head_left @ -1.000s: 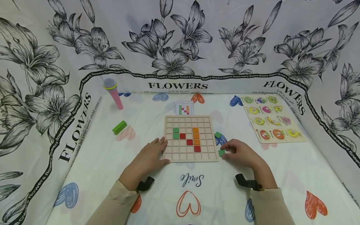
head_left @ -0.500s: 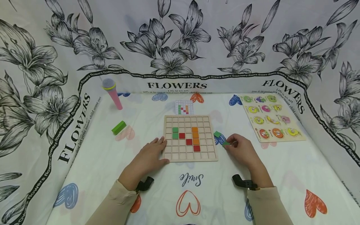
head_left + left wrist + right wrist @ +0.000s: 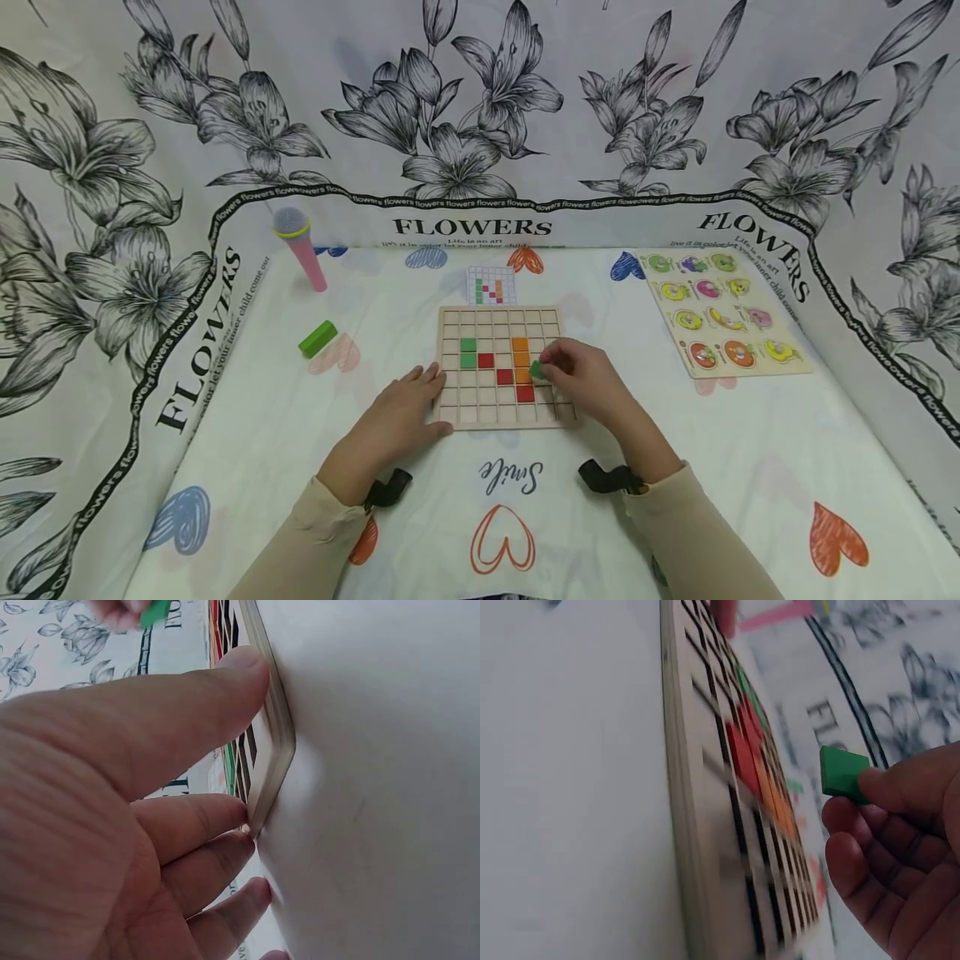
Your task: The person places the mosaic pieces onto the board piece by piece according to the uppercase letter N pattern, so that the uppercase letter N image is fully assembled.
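A wooden grid board (image 3: 466, 408) lies in the middle of the table, with two green tiles (image 3: 468, 352), three red tiles (image 3: 505, 377) and a column of orange tiles (image 3: 520, 352) set in its squares. My left hand (image 3: 397, 410) rests at the board's left edge, thumb on the near corner and fingers extended. Over the right part of the board, my right hand (image 3: 588, 379) pinches a small green square tile (image 3: 844, 772) between thumb and fingertips, held above the surface in the right wrist view. The loose green tile seen earlier right of the board is hidden by this hand.
A small printed pattern card (image 3: 491, 286) lies just behind the board. A green block (image 3: 317, 339) and a pink toy microphone (image 3: 306, 258) are on the left. At the back right lies a fruit puzzle board (image 3: 723, 312).
My right hand has picked up a green tile from the cloth right of the board and carried it left over the board. The left hand has stayed in place.
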Demonstrator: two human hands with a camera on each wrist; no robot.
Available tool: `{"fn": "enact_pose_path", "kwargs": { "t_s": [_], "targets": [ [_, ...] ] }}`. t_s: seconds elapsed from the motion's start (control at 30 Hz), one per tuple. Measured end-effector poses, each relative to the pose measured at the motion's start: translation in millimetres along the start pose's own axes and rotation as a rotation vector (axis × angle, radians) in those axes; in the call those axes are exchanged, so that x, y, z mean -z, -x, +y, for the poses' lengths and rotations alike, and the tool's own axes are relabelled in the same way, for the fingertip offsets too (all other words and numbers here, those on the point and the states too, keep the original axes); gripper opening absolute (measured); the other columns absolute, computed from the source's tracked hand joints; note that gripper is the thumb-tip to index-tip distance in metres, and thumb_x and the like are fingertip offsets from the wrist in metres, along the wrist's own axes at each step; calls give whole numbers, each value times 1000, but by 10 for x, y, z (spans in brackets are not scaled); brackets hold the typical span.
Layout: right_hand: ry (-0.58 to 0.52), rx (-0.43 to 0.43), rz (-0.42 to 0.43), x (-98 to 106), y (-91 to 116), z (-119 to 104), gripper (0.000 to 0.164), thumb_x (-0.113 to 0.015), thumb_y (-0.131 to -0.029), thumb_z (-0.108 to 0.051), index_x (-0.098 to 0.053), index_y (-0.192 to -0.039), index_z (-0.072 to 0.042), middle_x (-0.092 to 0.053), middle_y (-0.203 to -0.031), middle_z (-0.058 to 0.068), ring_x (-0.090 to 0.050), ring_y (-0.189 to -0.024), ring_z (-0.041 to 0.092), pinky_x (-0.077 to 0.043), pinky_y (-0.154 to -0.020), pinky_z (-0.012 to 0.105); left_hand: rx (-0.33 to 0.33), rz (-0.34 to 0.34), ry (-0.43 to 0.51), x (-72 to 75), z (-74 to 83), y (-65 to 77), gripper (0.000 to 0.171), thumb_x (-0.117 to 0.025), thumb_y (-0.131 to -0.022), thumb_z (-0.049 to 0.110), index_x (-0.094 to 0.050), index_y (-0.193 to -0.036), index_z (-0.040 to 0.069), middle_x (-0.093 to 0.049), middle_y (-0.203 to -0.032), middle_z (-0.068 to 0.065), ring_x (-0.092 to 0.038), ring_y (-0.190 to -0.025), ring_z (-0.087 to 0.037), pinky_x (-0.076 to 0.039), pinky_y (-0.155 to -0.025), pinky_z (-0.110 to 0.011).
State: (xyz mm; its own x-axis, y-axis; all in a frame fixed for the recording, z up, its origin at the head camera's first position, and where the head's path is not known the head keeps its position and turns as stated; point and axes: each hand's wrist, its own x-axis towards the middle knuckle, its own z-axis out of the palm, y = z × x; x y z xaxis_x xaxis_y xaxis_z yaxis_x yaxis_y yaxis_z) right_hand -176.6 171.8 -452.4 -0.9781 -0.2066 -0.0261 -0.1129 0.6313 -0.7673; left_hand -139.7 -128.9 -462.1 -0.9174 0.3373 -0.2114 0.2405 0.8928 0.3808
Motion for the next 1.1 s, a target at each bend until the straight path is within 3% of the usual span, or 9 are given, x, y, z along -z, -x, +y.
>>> {"fn": "enact_pose_path", "kwargs": {
  "t_s": [0.2,0.43,0.8,1.1],
  "targets": [
    [102,116,-72,-401,-285,-348,5,-68,-96,-18,-69,-101,-21,-66,-90,-8,-59,-81,15,-52,-73,31,-13,4,5,-18,-21,-1,84,-78,-87,41,-40,-154,8,-29,-164,-7,-23,-152,-32,-23,-121,-55],
    [169,149,-114,-692,-483,-471,4,-68,-96,-19,-70,-100,-19,-64,-90,-9,-58,-82,15,-51,-75,30,-15,12,6,-4,0,17,84,-78,-86,41,-41,-154,7,-30,-163,-8,-25,-152,-33,-24,-120,-56],
    [186,142,-187,-761,-466,-508,4,-71,-95,-19,-71,-99,-18,-63,-90,-8,-58,-85,15,-51,-79,29,-27,26,6,26,1,48,84,-78,-87,41,-41,-154,7,-31,-163,-9,-26,-151,-34,-25,-120,-56],
    [260,142,-174,-788,-445,-490,4,-71,-95,-21,-72,-99,-21,-60,-94,-8,-56,-88,14,-50,-82,27,-31,29,-2,14,3,39,84,-78,-86,40,-41,-154,7,-31,-163,-9,-26,-151,-34,-26,-119,-57]
  ]
}}
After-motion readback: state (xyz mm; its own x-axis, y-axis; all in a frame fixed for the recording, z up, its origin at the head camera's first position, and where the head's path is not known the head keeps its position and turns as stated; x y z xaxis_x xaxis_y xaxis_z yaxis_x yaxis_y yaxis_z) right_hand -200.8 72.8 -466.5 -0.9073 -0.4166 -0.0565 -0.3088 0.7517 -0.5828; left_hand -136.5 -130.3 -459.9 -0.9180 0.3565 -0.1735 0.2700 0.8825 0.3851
